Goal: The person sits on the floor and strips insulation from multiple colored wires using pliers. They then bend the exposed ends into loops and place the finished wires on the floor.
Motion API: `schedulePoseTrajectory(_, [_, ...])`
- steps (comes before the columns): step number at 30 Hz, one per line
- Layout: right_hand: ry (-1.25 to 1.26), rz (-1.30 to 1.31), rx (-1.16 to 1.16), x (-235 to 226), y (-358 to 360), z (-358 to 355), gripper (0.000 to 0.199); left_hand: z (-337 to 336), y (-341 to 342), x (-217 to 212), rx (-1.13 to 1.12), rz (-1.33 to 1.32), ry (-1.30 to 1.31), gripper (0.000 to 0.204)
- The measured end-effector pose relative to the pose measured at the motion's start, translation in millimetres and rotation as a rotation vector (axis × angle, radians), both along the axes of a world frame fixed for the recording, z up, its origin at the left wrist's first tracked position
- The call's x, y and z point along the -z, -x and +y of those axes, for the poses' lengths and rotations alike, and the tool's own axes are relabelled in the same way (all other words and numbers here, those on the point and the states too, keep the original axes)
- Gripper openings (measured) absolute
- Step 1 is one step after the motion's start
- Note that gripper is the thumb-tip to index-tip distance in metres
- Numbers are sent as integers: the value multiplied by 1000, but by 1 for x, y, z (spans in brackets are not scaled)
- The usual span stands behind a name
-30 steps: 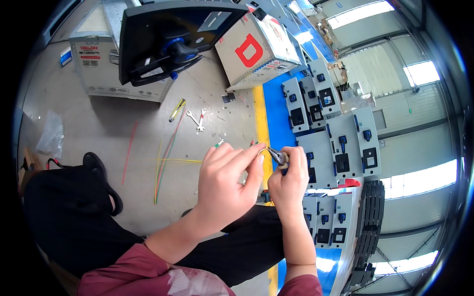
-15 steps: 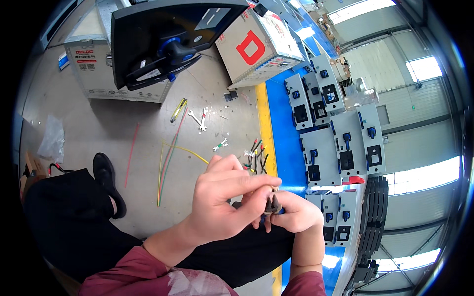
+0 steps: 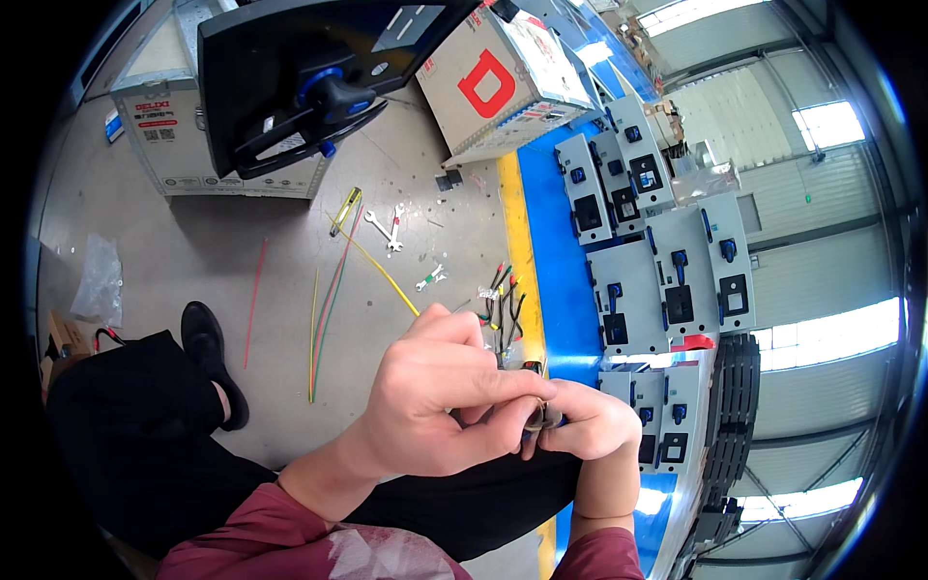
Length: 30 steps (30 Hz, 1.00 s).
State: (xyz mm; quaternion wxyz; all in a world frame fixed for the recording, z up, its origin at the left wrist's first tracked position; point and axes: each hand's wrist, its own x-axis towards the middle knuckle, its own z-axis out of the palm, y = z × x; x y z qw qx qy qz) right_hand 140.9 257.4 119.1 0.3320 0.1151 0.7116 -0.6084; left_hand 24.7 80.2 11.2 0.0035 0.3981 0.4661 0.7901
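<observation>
A thin yellow wire [image 3: 389, 278] rises from the floor side into my left hand [image 3: 435, 391], whose thumb and forefinger are pinched together. My right hand [image 3: 592, 421] is wrapped round a dark-jawed tool [image 3: 537, 414] that looks like pliers. Its jaws sit right at my left fingertips, and the two hands meet there. The fingers hide most of the tool and the wire's end. Just beyond the hands on the floor lies a bunch of short black cables [image 3: 505, 304] with coloured ends.
On the floor lie red wire [image 3: 256, 300], green wire [image 3: 333, 300], a yellow cutter knife [image 3: 345, 211], spanners [image 3: 390, 230] and a green-marked small spanner [image 3: 430, 278]. A monitor [image 3: 329, 87] and large cartons [image 3: 498, 92] stand ahead. Grey switch boxes [image 3: 628, 300] line the right.
The yellow wire's free length has swung up and left, toward the cutter knife. Both hands have shifted slightly, and the tool's jaws have turned and show less between my fingers.
</observation>
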Motion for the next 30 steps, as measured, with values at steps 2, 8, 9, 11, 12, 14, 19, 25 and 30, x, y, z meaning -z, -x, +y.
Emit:
schedulePoseTrajectory(2, [8, 47, -58, 3, -1, 4, 68, -1, 0, -1, -7, 16, -5, 38])
schedulePoseTrajectory(8, [56, 7, -77, 5, -5, 6, 61, -3, 2, -2, 56, 36, -13, 38])
schedulePoseTrajectory(9, [75, -5, -76, 5, -6, 7, 59, -3, 2, -3, 68, 49, -19, 38])
schedulePoseTrajectory(11, [67, -48, -38, 4, -10, 3, 53, -3, 1, -3, 95, 74, -31, 38])
schedulePoseTrajectory(12, [62, -68, -13, 4, -12, 1, 50, -2, 1, -3, 104, 75, -43, 38])
schedulePoseTrajectory(14, [111, -61, -46, 5, -10, -1, 46, 0, 0, -4, 124, 75, -65, 37])
schedulePoseTrajectory(19, [197, -91, -19, 10, -14, 0, 38, 6, 0, 0, 187, 58, -115, 35])
schedulePoseTrajectory(25, [175, -113, 20, 7, -23, -3, 34, 12, 3, 4, 288, 68, -153, 25])
schedulePoseTrajectory(30, [137, -11, 55, 8, -32, -7, 26, 26, -5, 11, 589, -267, -382, 28])
